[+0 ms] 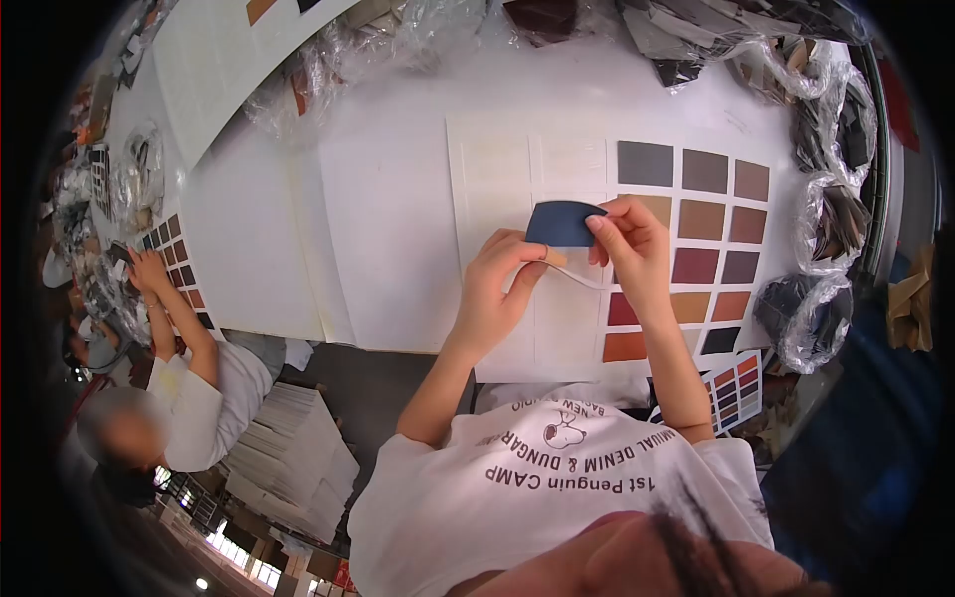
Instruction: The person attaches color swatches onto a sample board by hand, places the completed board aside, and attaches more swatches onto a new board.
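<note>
A dark blue swatch point(563, 225) is held above a white sample card point(492, 328). My right hand point(637, 244) pinches the swatch's right end between thumb and fingers. At its lower left corner, my left hand point(499, 282) is closed, with thumb and forefinger on a pale strip of backing paper point(579, 278) that curls away below the swatch. Whether this strip is still joined to the swatch, I cannot tell. Rows of grey, brown, maroon and orange swatches point(699, 221) fill the card's right part, partly behind my right hand and forearm.
Plastic bags of swatches point(811, 318) line the table's right side, with more plastic-wrapped bundles point(408, 50) along the back. To the left, a co-worker point(199, 398) reaches over another swatch card point(174, 259). A stack of white cards point(293, 463) stands below the table edge.
</note>
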{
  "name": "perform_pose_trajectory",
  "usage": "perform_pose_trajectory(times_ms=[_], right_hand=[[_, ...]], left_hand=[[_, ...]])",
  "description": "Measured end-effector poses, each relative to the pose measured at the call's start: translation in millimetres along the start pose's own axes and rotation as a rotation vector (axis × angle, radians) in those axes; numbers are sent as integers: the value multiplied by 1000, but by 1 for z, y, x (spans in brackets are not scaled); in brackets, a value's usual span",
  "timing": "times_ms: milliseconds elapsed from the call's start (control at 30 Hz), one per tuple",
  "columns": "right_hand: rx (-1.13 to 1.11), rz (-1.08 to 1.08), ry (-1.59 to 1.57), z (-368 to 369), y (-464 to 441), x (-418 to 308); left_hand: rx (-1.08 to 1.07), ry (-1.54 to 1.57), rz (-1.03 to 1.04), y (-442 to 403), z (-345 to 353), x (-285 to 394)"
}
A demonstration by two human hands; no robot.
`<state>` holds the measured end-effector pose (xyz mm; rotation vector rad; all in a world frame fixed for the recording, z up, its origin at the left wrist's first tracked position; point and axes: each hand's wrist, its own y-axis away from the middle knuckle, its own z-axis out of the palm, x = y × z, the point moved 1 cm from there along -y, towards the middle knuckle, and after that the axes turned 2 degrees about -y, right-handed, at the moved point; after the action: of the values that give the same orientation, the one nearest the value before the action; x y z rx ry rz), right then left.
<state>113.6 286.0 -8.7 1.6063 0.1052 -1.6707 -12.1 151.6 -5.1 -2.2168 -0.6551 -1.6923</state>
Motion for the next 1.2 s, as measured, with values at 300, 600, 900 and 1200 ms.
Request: perform_pose_trajectory(times_ms=[300,600,900,1200], right_hand=[[89,40,275,-23,-62,-13],[110,87,352,-17,-68,-15],[115,101,333,-19,-71,-14],[130,110,437,-11,-69,-22]], left_hand=[[-95,-427,147,-36,-7,-1],[-106,-543,185,-49,0,-12],[-130,-604,196,-53,4,-20],[-143,-637,186,-55,5,-19]])
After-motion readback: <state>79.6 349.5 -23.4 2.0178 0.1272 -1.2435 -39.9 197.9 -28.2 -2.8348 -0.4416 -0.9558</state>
